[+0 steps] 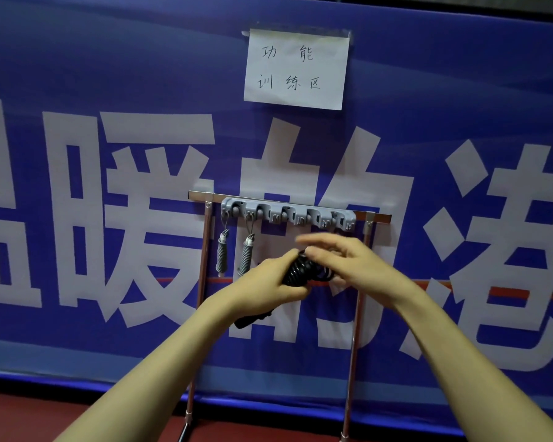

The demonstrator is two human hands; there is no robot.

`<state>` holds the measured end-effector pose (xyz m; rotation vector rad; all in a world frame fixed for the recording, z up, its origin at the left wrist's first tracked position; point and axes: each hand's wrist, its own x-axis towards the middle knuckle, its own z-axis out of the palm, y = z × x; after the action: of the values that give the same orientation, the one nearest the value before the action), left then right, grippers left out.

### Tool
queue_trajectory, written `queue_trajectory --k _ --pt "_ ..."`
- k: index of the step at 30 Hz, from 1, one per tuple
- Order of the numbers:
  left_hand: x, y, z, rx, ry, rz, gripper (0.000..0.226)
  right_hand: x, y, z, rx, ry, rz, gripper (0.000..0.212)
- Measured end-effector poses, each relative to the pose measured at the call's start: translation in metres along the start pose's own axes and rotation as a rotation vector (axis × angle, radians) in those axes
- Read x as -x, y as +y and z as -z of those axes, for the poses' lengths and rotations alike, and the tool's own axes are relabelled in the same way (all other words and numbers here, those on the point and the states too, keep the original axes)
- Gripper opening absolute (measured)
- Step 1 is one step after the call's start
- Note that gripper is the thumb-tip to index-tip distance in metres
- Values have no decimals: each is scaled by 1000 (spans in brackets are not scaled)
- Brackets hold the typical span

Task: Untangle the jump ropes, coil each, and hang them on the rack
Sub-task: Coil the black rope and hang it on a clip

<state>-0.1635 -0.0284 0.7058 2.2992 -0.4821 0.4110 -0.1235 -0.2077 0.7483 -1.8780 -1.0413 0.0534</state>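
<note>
I'm clenching my left hand (268, 283) around the coiled black jump rope (296, 274) at centre frame, with its black handle (253, 317) poking out below my fist. My right hand (345, 260) is lying over the coil's right side, fingers stretched loose. Just above, the grey rack (288, 213) is carrying two grey handles (222, 255) at its left end.

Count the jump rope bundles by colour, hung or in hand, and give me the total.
Grey: 2, the grey bundles hanging from the rack
Black: 1, the black bundle gripped in the left hand
Total: 3
</note>
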Motion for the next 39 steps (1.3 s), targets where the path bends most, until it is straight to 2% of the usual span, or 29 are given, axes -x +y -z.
queue_trajectory --k 4,6,8,11,15,23,25,27,31,35,39 --pt "0 -2 -5 10 16 18 45 -9 -1 -6 281 92 84 9" --pt "0 -3 -5 1 36 28 42 -11 -1 -6 479 137 107 11" --pt "-2 -7 -5 -64 41 52 39 -11 -2 -5 620 96 79 20" --pt "-3 -9 -6 -107 15 66 36 -10 -8 1 649 13 24 22" --pt "-4 -9 -5 -104 -7 61 35 -11 -8 2 442 -29 64 10" --pt "-9 -18 -9 -35 22 173 28 -16 -2 -15 222 272 137 14" --pt "-9 -21 -10 -98 60 186 29 -18 1 -17 102 340 115 12" --pt "-8 -21 -13 -258 94 189 30 -21 3 -17 -31 389 77 10" --pt "-4 -25 -19 -499 98 148 34 -26 0 -15 -278 443 -20 18" --pt "-9 -26 -22 -492 103 160 31 -38 0 -13 -554 488 -127 19" --pt "-13 -28 -25 -397 166 197 25 -42 -2 -17 -663 505 -129 15"
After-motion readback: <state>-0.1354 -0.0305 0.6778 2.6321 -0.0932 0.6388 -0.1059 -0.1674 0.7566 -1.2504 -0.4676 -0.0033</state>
